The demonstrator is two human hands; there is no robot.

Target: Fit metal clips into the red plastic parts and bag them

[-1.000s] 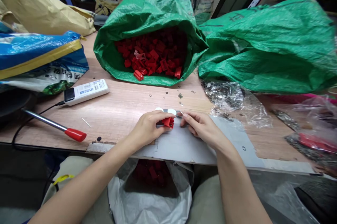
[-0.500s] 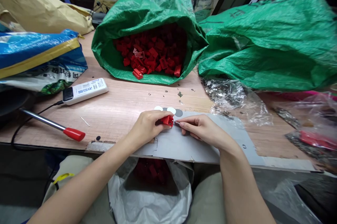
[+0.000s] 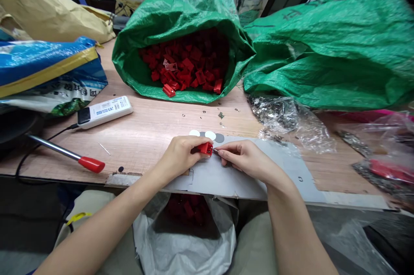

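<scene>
Between the thumb and fingers of my left hand is a small red plastic housing, its open end turned to the right. My right hand pinches a small metal piece, its tip at the housing's open end; whether the two touch I cannot tell. Both hands are over a grey sheet along the table's front edge. White and grey discs lie just beyond my left fingertips.
A green sack of red housings lies open at the back, beside another green sack. Small metal parts spill from a clear bag. A red-tipped lever and a white device are left. A pale sack hangs below the edge.
My right hand has shifted slightly left, bringing the metal piece closer to the red housing. My left hand has stayed in place with its grip unchanged.
</scene>
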